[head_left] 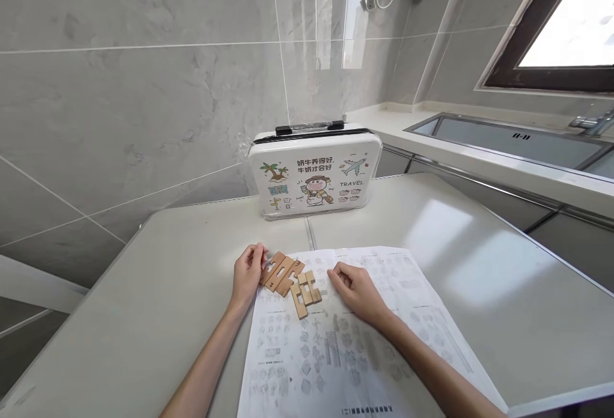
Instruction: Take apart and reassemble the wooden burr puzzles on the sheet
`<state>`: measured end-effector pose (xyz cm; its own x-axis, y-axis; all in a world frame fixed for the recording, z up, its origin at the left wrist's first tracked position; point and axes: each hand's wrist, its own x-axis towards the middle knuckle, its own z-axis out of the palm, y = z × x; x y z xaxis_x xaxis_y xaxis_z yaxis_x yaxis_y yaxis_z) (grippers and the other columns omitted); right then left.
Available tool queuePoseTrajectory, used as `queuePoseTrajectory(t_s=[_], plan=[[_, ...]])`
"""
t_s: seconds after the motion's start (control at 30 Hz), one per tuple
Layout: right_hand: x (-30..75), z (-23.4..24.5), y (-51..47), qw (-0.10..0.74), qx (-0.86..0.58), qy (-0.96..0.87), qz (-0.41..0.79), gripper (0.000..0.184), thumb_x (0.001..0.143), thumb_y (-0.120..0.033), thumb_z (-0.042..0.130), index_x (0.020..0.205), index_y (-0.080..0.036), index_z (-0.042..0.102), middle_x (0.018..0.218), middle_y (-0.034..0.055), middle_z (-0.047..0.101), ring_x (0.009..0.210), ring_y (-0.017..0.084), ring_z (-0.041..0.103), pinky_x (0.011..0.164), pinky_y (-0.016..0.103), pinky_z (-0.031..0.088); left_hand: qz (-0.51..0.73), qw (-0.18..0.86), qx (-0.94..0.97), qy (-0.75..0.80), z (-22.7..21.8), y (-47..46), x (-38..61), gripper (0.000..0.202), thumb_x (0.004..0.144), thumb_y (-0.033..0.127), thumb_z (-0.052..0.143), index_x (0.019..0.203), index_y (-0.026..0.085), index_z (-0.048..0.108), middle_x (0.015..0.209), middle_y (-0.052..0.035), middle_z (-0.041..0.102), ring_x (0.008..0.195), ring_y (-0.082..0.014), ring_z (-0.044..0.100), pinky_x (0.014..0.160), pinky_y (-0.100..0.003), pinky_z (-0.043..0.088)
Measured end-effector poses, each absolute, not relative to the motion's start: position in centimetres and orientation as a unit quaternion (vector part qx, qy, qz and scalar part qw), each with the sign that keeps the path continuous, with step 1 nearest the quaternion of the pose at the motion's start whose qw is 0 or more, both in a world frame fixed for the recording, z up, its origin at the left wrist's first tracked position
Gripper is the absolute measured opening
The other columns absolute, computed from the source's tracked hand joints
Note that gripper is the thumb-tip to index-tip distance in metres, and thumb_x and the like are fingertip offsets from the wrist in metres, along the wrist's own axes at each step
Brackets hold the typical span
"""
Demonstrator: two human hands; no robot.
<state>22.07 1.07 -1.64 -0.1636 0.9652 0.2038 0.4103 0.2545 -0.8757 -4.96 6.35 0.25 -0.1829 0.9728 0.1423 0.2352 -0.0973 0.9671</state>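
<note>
Several flat reddish-brown wooden puzzle pieces (281, 273) with notches and dark numbers lie side by side at the paper's upper left. Just right of them, partly against them, sits a small group of paler notched wooden pieces (306, 293). My left hand (249, 271) rests at the left edge of the brown pieces, fingers curled in, and I cannot tell whether it touches them. To the right of the pale pieces, my right hand (355, 287) lies on the printed sheet (364, 354) in a loose fist, with nothing seen in it.
A white cartoon-printed case (316, 172) in clear plastic stands at the back of the white table (192, 290), near the grey tiled wall (144, 98). A counter with a sink (503, 137) runs along the right, below a window (570, 15).
</note>
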Motion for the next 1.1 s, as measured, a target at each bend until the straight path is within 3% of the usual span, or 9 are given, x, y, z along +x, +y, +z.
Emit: queuePoseTrajectory(t_s=[0.33, 1.1], plan=[[21.53, -1.35, 0.47, 0.34, -0.493, -0.755, 0.267, 0.038, 0.103, -0.033, 0.045, 0.069, -0.023, 0.034, 0.061, -0.0037, 0.045, 0.054, 0.013, 0.039, 0.056, 0.027, 0.027, 0.496, 0.357, 0.542, 0.577, -0.1, 6.45, -5.09, 0.043, 0.093, 0.062, 0.061, 0.078, 0.022, 0.064, 0.068, 0.0017, 0.056, 0.056, -0.0136, 0.048, 0.052, -0.025, 0.038], [21.52, -2.19, 0.72, 0.324, -0.489, -0.776, 0.231, 0.035, 0.101, -0.026, 0.049, 0.069, -0.022, 0.034, 0.062, -0.0038, 0.05, 0.054, 0.012, 0.04, 0.056, 0.026, 0.026, 0.451, 0.334, 0.579, 0.592, 0.51, 6.17, -4.6, 0.042, 0.097, 0.059, 0.057, 0.079, 0.02, 0.062, 0.069, 0.0023, 0.056, 0.063, -0.0141, 0.051, 0.059, -0.025, 0.04]])
